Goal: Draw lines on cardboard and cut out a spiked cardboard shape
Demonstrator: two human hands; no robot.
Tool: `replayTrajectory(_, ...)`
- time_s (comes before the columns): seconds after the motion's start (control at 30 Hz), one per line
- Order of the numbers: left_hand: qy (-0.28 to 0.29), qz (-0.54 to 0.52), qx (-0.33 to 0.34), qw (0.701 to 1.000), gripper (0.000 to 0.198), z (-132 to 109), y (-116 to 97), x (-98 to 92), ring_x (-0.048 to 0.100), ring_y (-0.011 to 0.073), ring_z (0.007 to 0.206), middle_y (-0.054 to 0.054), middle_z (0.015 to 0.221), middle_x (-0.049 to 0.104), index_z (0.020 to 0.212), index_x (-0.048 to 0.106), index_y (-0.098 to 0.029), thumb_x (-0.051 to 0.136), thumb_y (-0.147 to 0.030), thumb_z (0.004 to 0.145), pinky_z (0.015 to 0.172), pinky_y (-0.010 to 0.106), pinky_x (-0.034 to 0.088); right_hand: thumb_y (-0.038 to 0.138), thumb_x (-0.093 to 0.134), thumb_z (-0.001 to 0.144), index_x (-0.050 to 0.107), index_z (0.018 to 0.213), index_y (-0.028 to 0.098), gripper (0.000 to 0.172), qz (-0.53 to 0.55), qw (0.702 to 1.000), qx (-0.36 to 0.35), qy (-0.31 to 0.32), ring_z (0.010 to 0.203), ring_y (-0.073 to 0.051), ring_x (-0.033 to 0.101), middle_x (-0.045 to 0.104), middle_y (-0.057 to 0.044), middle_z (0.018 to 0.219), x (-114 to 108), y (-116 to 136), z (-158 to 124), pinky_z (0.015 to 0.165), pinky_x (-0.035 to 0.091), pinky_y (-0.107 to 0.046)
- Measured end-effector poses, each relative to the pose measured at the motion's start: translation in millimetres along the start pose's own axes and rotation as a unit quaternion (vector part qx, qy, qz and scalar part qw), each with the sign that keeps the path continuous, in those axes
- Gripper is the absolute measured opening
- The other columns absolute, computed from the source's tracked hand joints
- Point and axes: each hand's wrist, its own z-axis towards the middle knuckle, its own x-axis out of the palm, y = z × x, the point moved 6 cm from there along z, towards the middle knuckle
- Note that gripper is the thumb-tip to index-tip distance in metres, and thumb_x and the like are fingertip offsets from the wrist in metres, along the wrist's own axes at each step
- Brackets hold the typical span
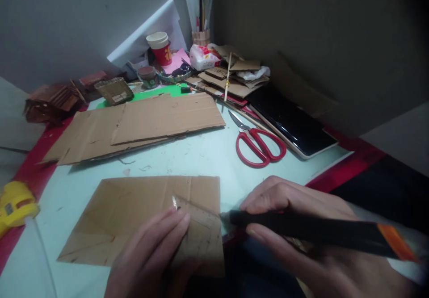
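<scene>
My left hand (150, 249) is closed at the near side of a piece of brown cardboard (134, 208), holding a clear plastic ruler (197, 220) flat against it. The ruler's upper edge slants down to the right; my fingers cover its left part. In my right hand (288, 244) is a thick black pen (301, 226) with an orange band near its back end. Its tip meets the cardboard's right edge, close to the ruler's end; whether it touches is blurred. Red-handled scissors (256, 148) lie open beyond my right hand.
Larger cardboard sheets (161, 119) lie across the table's middle. A yellow glue gun (18, 204) is at the left edge. Behind are a red paper cup (161, 50), a jar (148, 77) and cardboard scraps (228, 81). A black glossy tablet-like slab (295, 123) lies at right.
</scene>
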Motion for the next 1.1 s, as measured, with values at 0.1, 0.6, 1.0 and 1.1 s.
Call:
replayTrajectory(0.1,-0.007,0.004,-0.005,1.0,0.035,0.8,0.4,-0.7,0.054,0.0191,0.128,0.01,0.128,0.066,0.132,0.057,-0.012,0.06,-0.021,0.098,0.114,0.029,0.039,0.026,0.064,0.099,0.063,0.098,0.03,0.004,0.044,0.997,0.046,0.044,0.076,-0.013,0.069,0.07,0.003,0.092,3.1,-7.0,-5.7,0.063,0.056,-0.022)
replayTrajectory(0.6,-0.024,0.031,0.006,0.999,0.044,-5.9,-6.4,-1.0,0.058,0.0244,0.121,0.011,0.126,0.067,0.133,0.059,-0.014,0.068,-0.019,0.09,0.111,0.036,0.041,0.008,0.052,0.1,0.065,0.126,0.015,0.03,-0.113,0.967,-0.227,-0.008,0.098,-0.024,0.065,0.073,-0.012,0.128,29.0,-1.4,-31.2,0.083,0.059,-0.038)
replayTrajectory(1.0,-0.029,0.123,0.017,0.992,0.041,-46.2,3.4,-12.7,0.061,0.0221,0.112,0.008,0.124,0.063,0.133,0.063,-0.026,0.069,-0.028,0.092,0.099,0.032,0.049,0.008,0.06,0.095,0.07,0.122,0.022,0.032,-0.158,0.953,-0.258,-0.032,0.091,-0.026,0.073,0.079,-0.006,0.111,20.9,-15.8,-45.4,0.077,0.064,-0.04)
replayTrajectory(1.1,-0.059,0.068,-0.06,0.994,0.037,-55.1,13.6,-19.8,0.062,0.0208,0.115,0.004,0.123,0.066,0.131,0.066,-0.03,0.065,-0.022,0.095,0.102,0.032,0.047,0.006,0.065,0.092,0.07,0.121,0.026,0.035,-0.147,0.955,-0.254,-0.04,0.09,-0.024,0.073,0.08,-0.004,0.107,16.1,-20.4,-43.0,0.077,0.065,-0.038)
